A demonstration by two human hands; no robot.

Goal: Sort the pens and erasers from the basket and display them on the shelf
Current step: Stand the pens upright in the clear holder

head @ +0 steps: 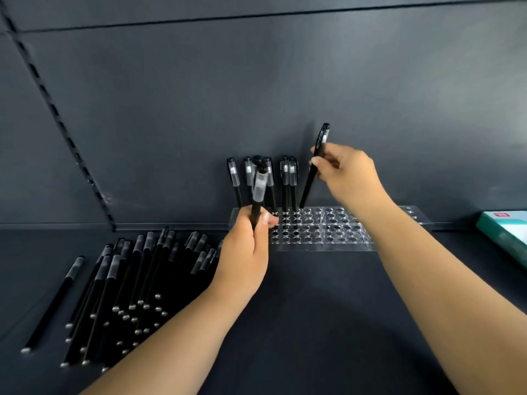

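My right hand (346, 178) pinched a black pen (313, 166), its tip at the acrylic holder (322, 232); my left hand (246, 252) gripped another pen (258, 195) beside it.

Dark back wall, slotted upright and a teal box at the edge

A dark grey back panel (285, 95) fills the upper view, crossed near the top by a thin horizontal seam. A slotted upright strip (57, 121) runs diagonally down its left side to the rear edge of the surface. At the far right, a teal and white box (506, 233) lies flat, cut off by the frame edge; its small red mark is too small to read.
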